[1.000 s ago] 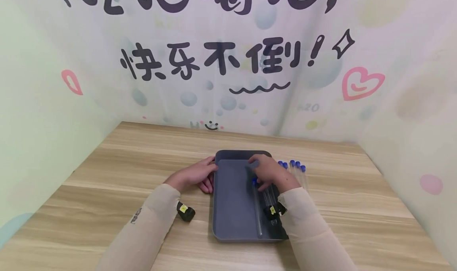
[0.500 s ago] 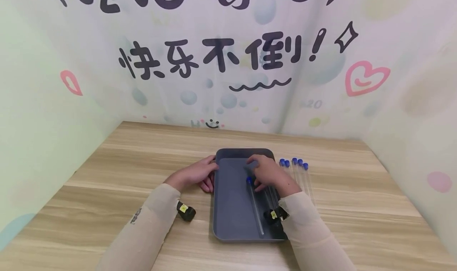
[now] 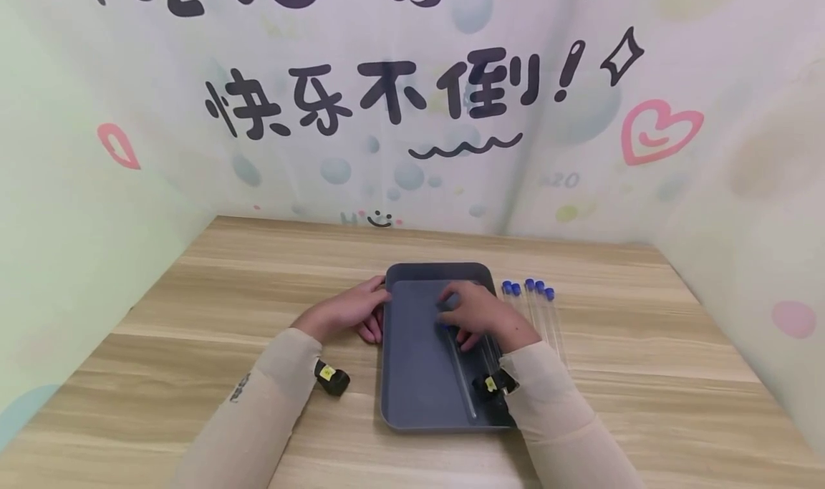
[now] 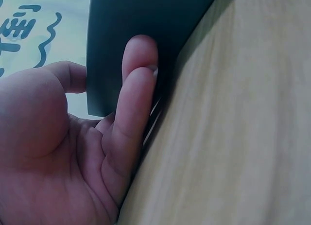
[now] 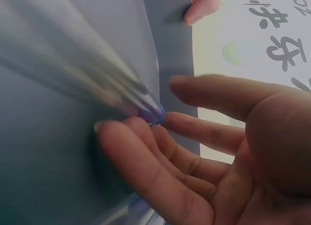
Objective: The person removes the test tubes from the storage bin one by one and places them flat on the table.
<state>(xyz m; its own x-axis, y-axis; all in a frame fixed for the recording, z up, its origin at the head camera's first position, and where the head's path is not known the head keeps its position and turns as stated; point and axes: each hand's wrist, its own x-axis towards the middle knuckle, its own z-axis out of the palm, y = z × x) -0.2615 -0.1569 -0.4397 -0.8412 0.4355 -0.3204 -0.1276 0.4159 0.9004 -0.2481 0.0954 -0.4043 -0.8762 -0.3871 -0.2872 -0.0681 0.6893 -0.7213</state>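
Note:
A dark grey tray [image 3: 415,389] lies on the table. My left hand [image 3: 351,311] holds its left side, thumb over the rim and the other fingers against the outer wall [image 4: 109,21]. Inside the tray, my right hand [image 3: 480,313] reaches over a clear test tube [image 3: 460,374] with a blue cap [image 5: 159,115]. In the right wrist view the fingertips touch around this cap, while the thumb [image 5: 209,91] stands apart from it. More clear tubes [image 5: 133,213] lie in the tray's right part, partly hidden under the right hand and wrist.
Several blue-capped tubes [image 3: 541,313] lie on the wooden table [image 3: 225,288] just right of the tray, partly behind the right forearm. A printed cloth [image 3: 412,174] hangs along the table's far edge. Each wrist wears a black camera [image 3: 332,378].
The capped end of the tube has shifted left inside the tray, with my right fingers beside it. My left hand keeps its hold on the tray. The head view has tilted slightly.

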